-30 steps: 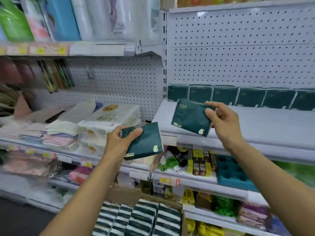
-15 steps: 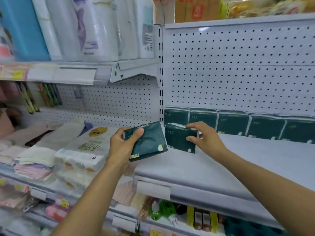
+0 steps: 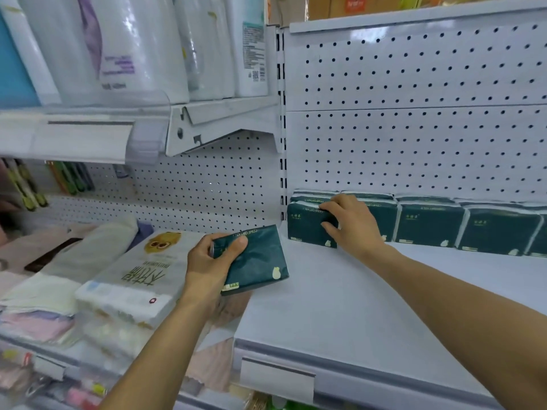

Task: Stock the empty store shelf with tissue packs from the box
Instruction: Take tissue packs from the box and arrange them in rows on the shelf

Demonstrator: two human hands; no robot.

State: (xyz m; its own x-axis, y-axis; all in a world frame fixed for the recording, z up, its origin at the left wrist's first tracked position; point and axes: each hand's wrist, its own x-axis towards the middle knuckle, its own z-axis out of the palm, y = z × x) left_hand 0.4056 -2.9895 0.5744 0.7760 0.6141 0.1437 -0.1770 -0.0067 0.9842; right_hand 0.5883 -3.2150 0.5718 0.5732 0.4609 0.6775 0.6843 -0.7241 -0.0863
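Tissue packs in dark green wrap appeared at two spots on the white shelf (image 3: pixel 340 306). At the far left of the frame, folded cloths and clear-wrapped goods (image 3: pixel 130 279) lay on the neighbouring shelf, with tall white rolls (image 3: pixel 133 48) standing on the shelf above them at upper left. Just left of centre, the left hand (image 3: pixel 207 266) grasped one tilted tissue pack (image 3: pixel 257 261), thumb across its upper face and fingers curled round its left edge, holding it over the left front corner of the shelf. Right of centre, the right hand (image 3: pixel 352 223) pinched a second pack (image 3: pixel 307 226) standing upright at the back left of the shelf, fingers over its top edge and thumb on its front face. That pack stood just in front of a row of packs (image 3: pixel 429 223) lined against the pegboard back wall (image 3: pixel 414 137), running off toward the right edge of the frame.
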